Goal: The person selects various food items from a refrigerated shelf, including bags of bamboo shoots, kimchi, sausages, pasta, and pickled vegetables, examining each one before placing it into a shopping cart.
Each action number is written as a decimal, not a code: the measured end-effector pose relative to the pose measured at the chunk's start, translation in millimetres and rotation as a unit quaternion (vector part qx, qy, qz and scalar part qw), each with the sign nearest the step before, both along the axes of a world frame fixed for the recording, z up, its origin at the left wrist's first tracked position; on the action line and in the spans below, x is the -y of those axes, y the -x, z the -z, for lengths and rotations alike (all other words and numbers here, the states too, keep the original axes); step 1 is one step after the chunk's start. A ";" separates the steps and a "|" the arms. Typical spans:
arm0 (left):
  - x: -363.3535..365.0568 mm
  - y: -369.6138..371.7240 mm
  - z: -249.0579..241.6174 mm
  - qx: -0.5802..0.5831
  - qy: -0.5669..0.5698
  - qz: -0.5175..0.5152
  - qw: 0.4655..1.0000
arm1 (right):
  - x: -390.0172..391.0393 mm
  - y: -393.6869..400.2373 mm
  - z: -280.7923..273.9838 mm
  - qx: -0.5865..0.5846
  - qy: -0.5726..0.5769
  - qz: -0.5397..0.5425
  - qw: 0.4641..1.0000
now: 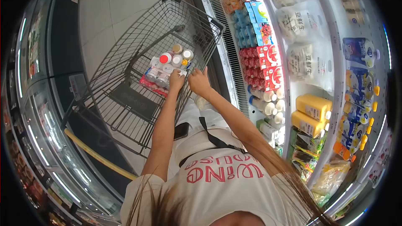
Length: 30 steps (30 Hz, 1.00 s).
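A grey wire shopping cart [121, 58] stands in front of me, tilted across the view. Bottles with white, red and yellow caps [177, 61] are grouped inside it, beside a clear-topped pack with a pink-red side [154, 83]. My left hand [176, 80] reaches over these goods, its fingers closed on a small white item whose kind I cannot make out. Close by on the right, my right hand [198, 81] is curled over the cart's side rim, thumb up; its fingertips are partly hidden.
Lit refrigerated shelves on the right hold red drink packs [268, 65], blue packs [256, 23], white bagged goods [299, 25] and yellow bottles [310, 115]. Glass-fronted cabinets [50, 121] line the left, near a yellow bar [98, 152]. Pale tiled floor [109, 8] lies beyond the cart.
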<state>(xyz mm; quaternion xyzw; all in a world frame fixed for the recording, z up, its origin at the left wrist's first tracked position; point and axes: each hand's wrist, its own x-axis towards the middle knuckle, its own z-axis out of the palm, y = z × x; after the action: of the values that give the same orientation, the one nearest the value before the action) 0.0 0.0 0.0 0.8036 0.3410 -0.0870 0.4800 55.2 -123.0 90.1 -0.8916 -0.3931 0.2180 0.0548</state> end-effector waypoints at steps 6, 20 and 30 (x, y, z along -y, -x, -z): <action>27.1 78.2 -107.1 0.079 0.113 0.080 0.987 | 28.7 47.7 -21.5 0.015 -0.165 0.000 0.986; 93.8 126.8 -70.4 0.080 -0.057 -0.070 0.993 | 69.6 96.6 10.5 -0.011 -0.161 -0.088 0.983; 137.5 176.7 -100.7 0.096 -0.250 -0.008 0.963 | 99.6 150.2 -11.5 0.001 -0.119 -0.062 0.991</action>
<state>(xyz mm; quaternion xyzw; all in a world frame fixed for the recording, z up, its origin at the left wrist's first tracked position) -176.7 -137.5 100.7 0.8999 0.3105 0.0821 0.2950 -95.1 -222.6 101.6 -0.8530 -0.4707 0.1714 0.1461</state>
